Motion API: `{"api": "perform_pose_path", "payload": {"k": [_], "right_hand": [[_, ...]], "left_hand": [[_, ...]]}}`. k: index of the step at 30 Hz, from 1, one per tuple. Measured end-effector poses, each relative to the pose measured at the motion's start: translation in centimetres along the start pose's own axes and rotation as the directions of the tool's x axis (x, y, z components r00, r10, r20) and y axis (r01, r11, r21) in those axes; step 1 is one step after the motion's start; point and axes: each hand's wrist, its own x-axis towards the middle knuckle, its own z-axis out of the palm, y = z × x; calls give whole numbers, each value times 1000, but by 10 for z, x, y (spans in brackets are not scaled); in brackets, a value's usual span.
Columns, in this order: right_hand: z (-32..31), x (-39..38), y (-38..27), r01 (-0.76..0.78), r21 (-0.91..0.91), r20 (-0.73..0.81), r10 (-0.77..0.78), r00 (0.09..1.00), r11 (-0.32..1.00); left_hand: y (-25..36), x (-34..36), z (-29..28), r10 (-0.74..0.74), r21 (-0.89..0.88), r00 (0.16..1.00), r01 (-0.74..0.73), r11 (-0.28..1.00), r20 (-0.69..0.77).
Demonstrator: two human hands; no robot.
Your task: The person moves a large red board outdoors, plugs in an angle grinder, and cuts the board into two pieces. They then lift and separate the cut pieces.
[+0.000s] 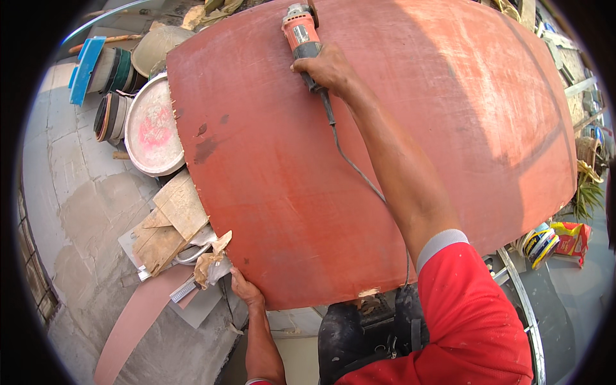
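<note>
My right hand (327,67) is wrapped round the body of an orange and black angle grinder (301,40) near the far edge of a large red board (353,212). The grinder's grey cord runs down across the board toward my legs. At the board's lower left corner my left hand (249,289) grips the edge, its fingers curled over it. Just left of that hand lie torn scraps (215,260) and a short metal channel (183,290). The board's edge is chipped in places, and sunlight and shadow fall across its right part.
Stacked buckets (109,115), a white round lid (153,128), a blue plastic piece (85,70), wood offcuts (179,205) and a pink strip (128,327) lie left. At right are a metal ladder (526,308), a bucket (539,247), a red bag (571,244) and plants (587,199).
</note>
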Motion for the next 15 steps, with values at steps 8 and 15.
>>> {"api": "perform_pose_path", "payload": {"k": [8, 15], "right_hand": [[0, -7, 5, 13, 11, -3, -13, 1000, 1000], [-4, -15, 2, -40, 9, 25, 40, 999, 999]], "left_hand": [[0, 0, 1, 12, -2, 1000, -12, 1000, -16], [2, 0, 0, 2, -2, 1000, -2, 1000, 2]]}}
